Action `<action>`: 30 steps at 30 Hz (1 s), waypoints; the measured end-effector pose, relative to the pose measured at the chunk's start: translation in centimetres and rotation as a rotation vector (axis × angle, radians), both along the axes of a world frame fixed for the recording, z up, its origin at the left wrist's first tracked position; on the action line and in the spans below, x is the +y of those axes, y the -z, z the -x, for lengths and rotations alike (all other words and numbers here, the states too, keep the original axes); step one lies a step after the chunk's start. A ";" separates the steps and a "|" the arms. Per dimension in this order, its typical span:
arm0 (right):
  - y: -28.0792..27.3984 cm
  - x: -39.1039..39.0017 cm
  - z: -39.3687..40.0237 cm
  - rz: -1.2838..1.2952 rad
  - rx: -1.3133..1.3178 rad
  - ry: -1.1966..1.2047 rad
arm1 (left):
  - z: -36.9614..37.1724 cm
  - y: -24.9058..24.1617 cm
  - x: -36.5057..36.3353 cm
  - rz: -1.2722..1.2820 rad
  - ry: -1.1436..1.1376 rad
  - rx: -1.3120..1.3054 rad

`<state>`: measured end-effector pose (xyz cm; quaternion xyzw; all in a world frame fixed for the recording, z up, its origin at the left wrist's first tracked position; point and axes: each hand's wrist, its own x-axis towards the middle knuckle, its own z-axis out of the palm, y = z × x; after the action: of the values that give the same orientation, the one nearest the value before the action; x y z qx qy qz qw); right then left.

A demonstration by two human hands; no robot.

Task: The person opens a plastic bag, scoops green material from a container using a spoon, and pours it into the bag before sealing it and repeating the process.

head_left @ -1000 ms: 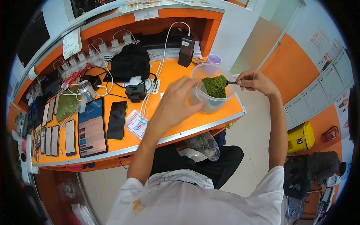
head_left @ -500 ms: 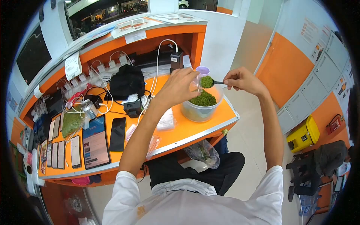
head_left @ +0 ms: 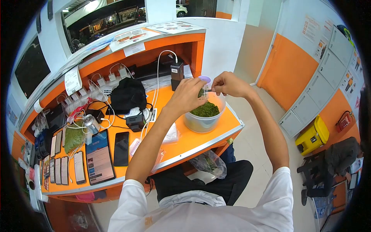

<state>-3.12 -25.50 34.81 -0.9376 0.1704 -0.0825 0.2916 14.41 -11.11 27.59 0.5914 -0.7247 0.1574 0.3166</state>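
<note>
My left hand (head_left: pixel 187 94) pinches what looks like a small clear plastic bag above a round clear plastic tub (head_left: pixel 203 125). Inside the tub lies a heap of finely chopped green leaf (head_left: pixel 206 110). With closed fingers my right hand (head_left: pixel 231 85) grips a dark spoon (head_left: pixel 210 90) by its handle. The spoon's bowl points at the bag's mouth, and green bits show there beside my left fingers; the bowl itself is mostly hidden. Just behind both hands stands a purple cup (head_left: pixel 206 79), partly covered by my fingers.
The orange desk (head_left: pixel 189 149) holds a tablet (head_left: pixel 98 158), a black phone (head_left: pixel 121 149), several other phones, a can (head_left: pixel 91 123), a bag of green leaf (head_left: pixel 74 138) and a black cloth bag (head_left: pixel 128 94). White cables cross it. A person (head_left: pixel 336 164) sits at right.
My right hand has moved left with the loaded spoon, bringing its bowl to the bag in my left hand. The head view has shifted slightly.
</note>
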 end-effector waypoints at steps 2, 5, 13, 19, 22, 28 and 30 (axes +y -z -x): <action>0.2 0.1 -0.4 0.054 0.014 0.008 | 0.0 0.1 -0.1 -0.028 -0.001 0.022; 0.5 0.3 -0.7 0.286 -0.027 -0.029 | 0.2 -1.0 0.5 -0.087 -0.023 0.080; 1.2 1.8 0.5 0.531 -0.078 -0.049 | -2.5 -1.9 -1.8 -0.400 0.090 0.252; 2.1 1.4 0.9 0.592 -0.213 -0.064 | -2.7 -1.7 -3.4 -0.526 0.073 0.198; 1.7 1.8 1.1 0.585 -0.196 -0.016 | -1.8 -1.5 -2.8 -0.366 0.138 0.270; -0.9 3.0 2.0 0.475 -0.128 0.062 | -0.7 -0.8 -3.0 -0.255 0.077 0.336; -2.1 2.8 2.4 0.496 -0.113 0.046 | -0.3 -0.7 -3.0 -0.296 0.109 0.451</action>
<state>-5.54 -22.72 36.91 -0.9702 0.1498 -0.1808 0.0595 14.71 -14.14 28.28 0.6117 -0.6817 -0.1032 0.3879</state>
